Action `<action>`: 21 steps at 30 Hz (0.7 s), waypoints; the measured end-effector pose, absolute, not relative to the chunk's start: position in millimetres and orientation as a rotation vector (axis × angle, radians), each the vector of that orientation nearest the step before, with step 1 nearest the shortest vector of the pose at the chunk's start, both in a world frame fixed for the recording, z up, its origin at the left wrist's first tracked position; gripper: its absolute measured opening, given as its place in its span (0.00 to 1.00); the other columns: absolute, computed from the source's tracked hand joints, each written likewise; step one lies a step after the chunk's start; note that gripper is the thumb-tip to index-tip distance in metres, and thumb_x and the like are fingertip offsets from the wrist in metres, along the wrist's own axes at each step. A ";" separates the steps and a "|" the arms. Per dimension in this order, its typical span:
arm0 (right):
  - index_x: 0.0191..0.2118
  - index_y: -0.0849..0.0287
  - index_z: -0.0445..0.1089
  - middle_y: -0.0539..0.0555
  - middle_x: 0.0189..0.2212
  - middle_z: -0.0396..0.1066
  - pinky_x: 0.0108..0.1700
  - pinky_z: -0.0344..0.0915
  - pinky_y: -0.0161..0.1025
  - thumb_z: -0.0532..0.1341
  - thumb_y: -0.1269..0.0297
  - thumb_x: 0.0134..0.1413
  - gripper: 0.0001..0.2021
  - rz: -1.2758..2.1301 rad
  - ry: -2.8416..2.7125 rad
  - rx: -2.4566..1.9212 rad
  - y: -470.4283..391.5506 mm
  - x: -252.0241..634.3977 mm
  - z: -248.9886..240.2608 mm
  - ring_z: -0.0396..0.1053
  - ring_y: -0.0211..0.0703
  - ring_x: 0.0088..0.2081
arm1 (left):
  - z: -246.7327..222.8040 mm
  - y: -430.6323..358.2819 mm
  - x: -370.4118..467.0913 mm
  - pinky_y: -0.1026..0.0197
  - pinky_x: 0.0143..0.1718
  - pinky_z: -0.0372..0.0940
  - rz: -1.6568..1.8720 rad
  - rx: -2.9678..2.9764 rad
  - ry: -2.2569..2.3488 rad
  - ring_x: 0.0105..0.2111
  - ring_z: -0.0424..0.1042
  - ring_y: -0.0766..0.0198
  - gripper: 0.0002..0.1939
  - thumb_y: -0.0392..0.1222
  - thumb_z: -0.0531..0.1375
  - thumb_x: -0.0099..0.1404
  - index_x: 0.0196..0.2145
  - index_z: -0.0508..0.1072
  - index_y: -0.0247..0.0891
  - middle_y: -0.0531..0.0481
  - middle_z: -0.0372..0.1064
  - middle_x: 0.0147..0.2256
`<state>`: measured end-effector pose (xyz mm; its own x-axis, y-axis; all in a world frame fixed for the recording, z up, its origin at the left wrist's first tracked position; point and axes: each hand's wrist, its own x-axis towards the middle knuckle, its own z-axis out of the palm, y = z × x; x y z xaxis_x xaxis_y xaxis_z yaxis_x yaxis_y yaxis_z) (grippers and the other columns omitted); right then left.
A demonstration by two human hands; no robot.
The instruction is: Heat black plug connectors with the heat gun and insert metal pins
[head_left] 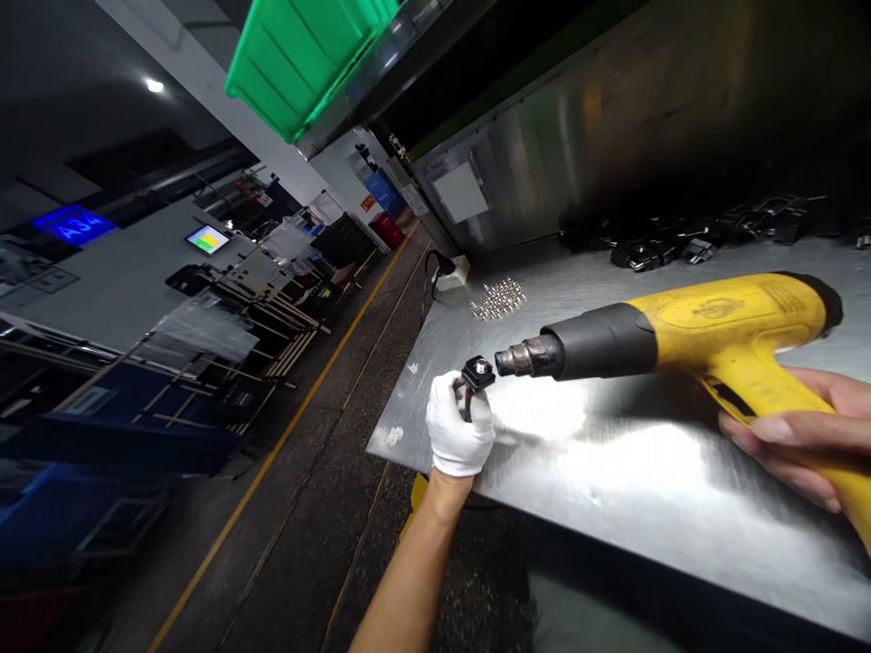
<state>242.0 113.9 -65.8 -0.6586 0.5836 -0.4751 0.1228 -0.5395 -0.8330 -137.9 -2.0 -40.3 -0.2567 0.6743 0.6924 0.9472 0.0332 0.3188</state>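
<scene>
My left hand (461,435), in a white glove, grips a small black part (478,373) with a metal piece on its top, above the table's left end. Bare fingers of my right hand (796,435) wrap round the handle of a yellow heat gun (735,313) at the right. The gun's stepped metal nozzle points left, its tip close beside the black part with a small gap between them.
On the steel table (612,508), a pile of small metal pieces (499,298) lies behind my left hand. Black parts (700,245) line the back right. A white socket block (453,274) sits at the back left corner. Overhead hangs a green bin (299,63).
</scene>
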 end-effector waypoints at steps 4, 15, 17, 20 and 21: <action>0.30 0.55 0.73 0.54 0.14 0.65 0.20 0.59 0.38 0.71 0.43 0.43 0.20 2.253 -1.304 -1.120 114.1 240.1 -62.2 0.60 0.42 0.17 | -40.3 -2.7 -136.8 0.56 0.39 0.64 -1.049 -1.657 -1.966 0.35 0.69 0.59 0.11 0.47 0.57 0.69 0.43 0.69 0.37 0.47 0.67 0.35; 0.30 0.55 0.72 0.54 0.14 0.65 0.20 0.60 0.38 0.71 0.42 0.43 0.21 2.265 -1.302 -1.152 114.4 240.7 -61.1 0.60 0.42 0.18 | -38.8 -1.8 -134.6 0.57 0.39 0.64 -1.031 -1.650 -1.976 0.34 0.69 0.59 0.13 0.49 0.57 0.69 0.43 0.69 0.37 0.48 0.67 0.35; 0.28 0.55 0.71 0.55 0.14 0.65 0.20 0.61 0.38 0.71 0.42 0.42 0.21 2.265 -1.312 -1.144 114.2 240.7 -62.3 0.60 0.42 0.18 | -38.3 -2.2 -133.9 0.57 0.39 0.64 -1.041 -1.653 -1.983 0.34 0.69 0.59 0.13 0.49 0.57 0.68 0.43 0.69 0.37 0.48 0.67 0.35; 0.27 0.56 0.71 0.55 0.14 0.65 0.20 0.62 0.38 0.71 0.43 0.44 0.20 2.249 -1.326 -1.135 113.6 240.9 -65.5 0.60 0.42 0.17 | -37.9 -3.4 -133.5 0.57 0.40 0.65 -1.047 -1.661 -1.991 0.35 0.70 0.59 0.14 0.49 0.57 0.68 0.44 0.69 0.37 0.47 0.68 0.36; 0.27 0.56 0.71 0.55 0.14 0.65 0.19 0.62 0.38 0.71 0.43 0.45 0.20 2.223 -1.333 -1.133 113.5 240.9 -66.5 0.60 0.42 0.17 | -38.0 -3.8 -133.6 0.57 0.40 0.65 -1.043 -1.665 -1.998 0.35 0.70 0.59 0.14 0.50 0.57 0.68 0.44 0.69 0.37 0.46 0.68 0.36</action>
